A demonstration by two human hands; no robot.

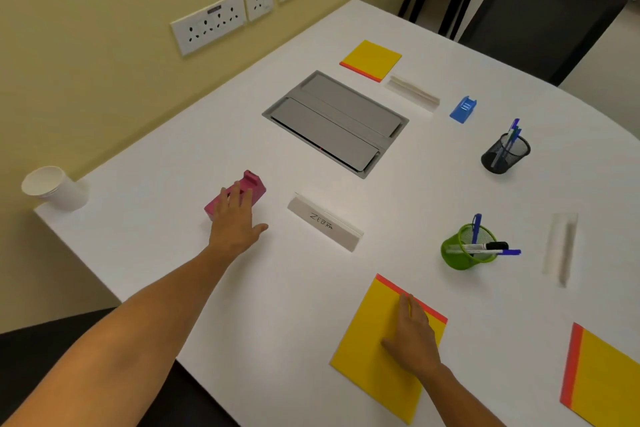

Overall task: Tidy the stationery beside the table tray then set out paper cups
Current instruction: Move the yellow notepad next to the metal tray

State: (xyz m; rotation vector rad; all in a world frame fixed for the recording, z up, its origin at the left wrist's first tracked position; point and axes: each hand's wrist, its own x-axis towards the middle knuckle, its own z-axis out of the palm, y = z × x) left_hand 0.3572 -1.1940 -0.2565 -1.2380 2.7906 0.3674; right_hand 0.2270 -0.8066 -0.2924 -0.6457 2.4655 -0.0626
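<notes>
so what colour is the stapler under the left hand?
Pink stapler, seen in the head view.

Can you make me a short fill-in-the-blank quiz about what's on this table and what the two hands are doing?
1. The left hand rests on the ____ stapler.
2. The right hand presses flat on a yellow ____.
3. The name card near the table tray reads ____.
4. The whiteboard marker lies across the rim of the ____ pen holder.

Missing words: pink; notepad; ZEBRA; green
</notes>
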